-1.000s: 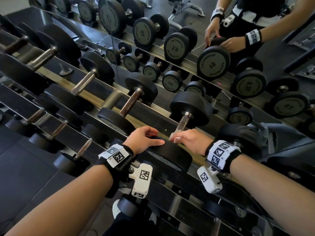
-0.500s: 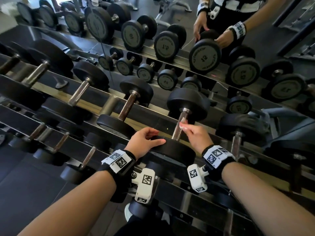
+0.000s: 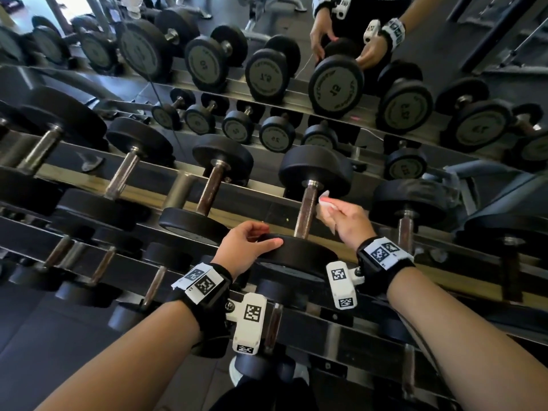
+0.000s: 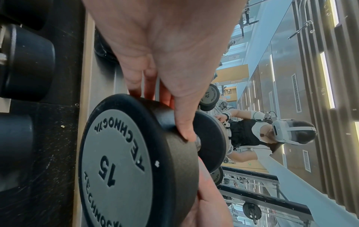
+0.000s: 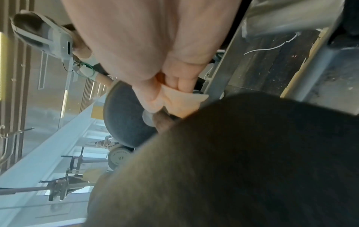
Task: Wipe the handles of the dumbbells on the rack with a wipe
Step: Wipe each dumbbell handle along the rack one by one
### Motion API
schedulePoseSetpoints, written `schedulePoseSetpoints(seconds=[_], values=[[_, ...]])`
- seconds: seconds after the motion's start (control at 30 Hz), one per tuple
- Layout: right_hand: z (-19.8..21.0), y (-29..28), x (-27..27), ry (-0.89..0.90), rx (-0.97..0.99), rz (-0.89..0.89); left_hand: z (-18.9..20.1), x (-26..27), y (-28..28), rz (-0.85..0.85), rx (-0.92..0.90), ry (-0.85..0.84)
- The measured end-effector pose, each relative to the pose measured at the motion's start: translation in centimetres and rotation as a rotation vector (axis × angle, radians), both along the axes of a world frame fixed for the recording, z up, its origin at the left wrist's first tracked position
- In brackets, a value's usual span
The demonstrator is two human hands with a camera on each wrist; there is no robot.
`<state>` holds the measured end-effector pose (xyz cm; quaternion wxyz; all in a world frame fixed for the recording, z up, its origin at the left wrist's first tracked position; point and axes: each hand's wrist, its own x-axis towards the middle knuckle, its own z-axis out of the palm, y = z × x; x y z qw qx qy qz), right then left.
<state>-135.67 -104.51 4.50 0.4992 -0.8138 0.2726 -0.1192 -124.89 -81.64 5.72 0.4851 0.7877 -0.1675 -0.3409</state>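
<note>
A black dumbbell [image 3: 314, 170] marked 15 [image 4: 116, 161] lies on the top tier of the rack [image 3: 148, 191], its knurled metal handle [image 3: 307, 209] bare. My left hand [image 3: 249, 246] grips the rim of its near head [image 3: 299, 255], with fingers over the top and the thumb [image 4: 184, 127] along the edge. My right hand [image 3: 345, 219] pinches a folded white wipe [image 3: 326, 203] just right of the handle's upper part. In the right wrist view the wipe [image 5: 180, 102] sits between thumb and fingers beside the handle [image 5: 163, 121]; contact with the handle is unclear.
More dumbbells line the same tier on the left [image 3: 212, 191] and right [image 3: 407, 229]. A lower tier [image 3: 341, 327] holds smaller ones [image 3: 154, 286]. A mirror [image 3: 335, 87] behind the rack reflects the dumbbells and my own hands.
My right hand slid the wipe up the handle from the near head toward the far head, and now holds it beside the handle. My left hand kept its grip on the near head.
</note>
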Motion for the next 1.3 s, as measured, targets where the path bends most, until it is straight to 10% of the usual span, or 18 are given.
schedulePoseSetpoints(seconds=[0.47, 0.7, 0.9, 1.3], values=[[-1.8, 1.7, -0.7, 0.025, 0.441, 0.062, -0.3, 0.6, -0.3, 0.024, -0.013, 0.044], [1.8, -0.8, -2.3, 0.227, 0.117, 0.382, 2.2, -0.2, -2.0, -0.007, 0.028, -0.006], [4.3, -5.9, -8.3, 0.064, 0.120, 0.225, 5.1, -5.4, -6.4, -0.003, -0.007, -0.411], [2.8, -13.6, -19.1, -0.061, 0.045, -0.100, 0.9, -16.2, -15.3, -0.215, 0.046, -0.322]])
